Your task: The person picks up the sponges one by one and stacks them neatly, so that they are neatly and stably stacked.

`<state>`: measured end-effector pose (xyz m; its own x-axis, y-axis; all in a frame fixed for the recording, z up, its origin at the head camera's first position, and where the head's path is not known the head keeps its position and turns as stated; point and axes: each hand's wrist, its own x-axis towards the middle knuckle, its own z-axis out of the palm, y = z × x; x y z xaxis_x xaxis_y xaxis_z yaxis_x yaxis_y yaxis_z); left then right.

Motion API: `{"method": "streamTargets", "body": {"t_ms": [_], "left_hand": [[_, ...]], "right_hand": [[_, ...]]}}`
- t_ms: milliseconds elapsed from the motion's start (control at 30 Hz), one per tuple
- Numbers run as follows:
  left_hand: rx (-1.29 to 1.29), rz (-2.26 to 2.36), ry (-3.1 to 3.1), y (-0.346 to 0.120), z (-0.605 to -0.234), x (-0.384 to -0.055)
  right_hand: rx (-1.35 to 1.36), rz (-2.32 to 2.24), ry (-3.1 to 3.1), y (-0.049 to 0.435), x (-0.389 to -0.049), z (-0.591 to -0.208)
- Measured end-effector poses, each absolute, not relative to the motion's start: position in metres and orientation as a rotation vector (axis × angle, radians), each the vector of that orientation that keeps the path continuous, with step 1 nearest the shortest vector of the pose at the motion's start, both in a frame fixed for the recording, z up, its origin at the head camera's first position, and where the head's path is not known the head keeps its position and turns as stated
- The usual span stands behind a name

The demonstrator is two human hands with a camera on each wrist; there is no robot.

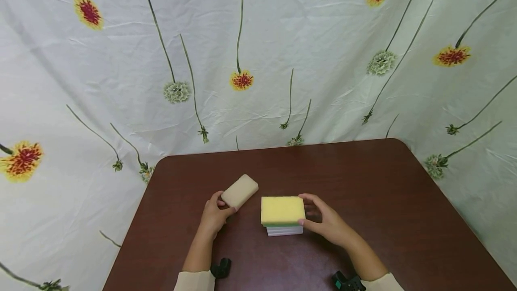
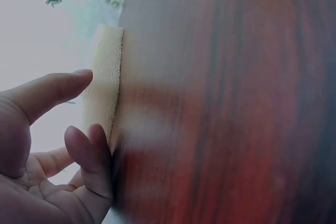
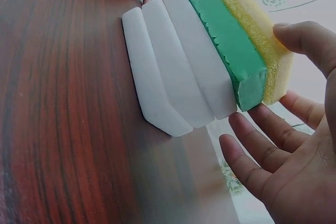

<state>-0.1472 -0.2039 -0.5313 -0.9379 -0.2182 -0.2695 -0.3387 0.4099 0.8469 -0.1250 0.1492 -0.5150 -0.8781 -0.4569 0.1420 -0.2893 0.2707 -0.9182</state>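
My left hand grips a cream-coloured sponge by its near end, thumb on one side and fingers on the other. In the left wrist view this sponge lies flat, low over the table. To the right stands a stack: several white blocks at the bottom, a green block above them, a yellow sponge on top. My right hand holds the yellow sponge at its right end, thumb at the near corner and index finger at the far corner. Its other fingertips reach down beside the green block.
The stack stands on a dark brown wooden table with rounded far corners. Behind the table hangs a white cloth printed with flowers. A black strap device sits on the left wrist, and another on the right.
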Motion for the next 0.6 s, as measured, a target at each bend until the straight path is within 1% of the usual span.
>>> {"method": "streamTargets", "body": {"t_ms": [233, 600], "left_hand": [[-0.499, 1.566, 2.547, -0.2016, -0.5295, -0.1463], [-0.471, 1.385, 2.695, -0.1976, -0.5306, -0.1496]], "right_hand": [[-0.686, -1.669, 2.376, 0.1492, -0.1249, -0.5153], [-0.706, -1.678, 2.397, 0.1489, -0.1244, -0.5156]]}}
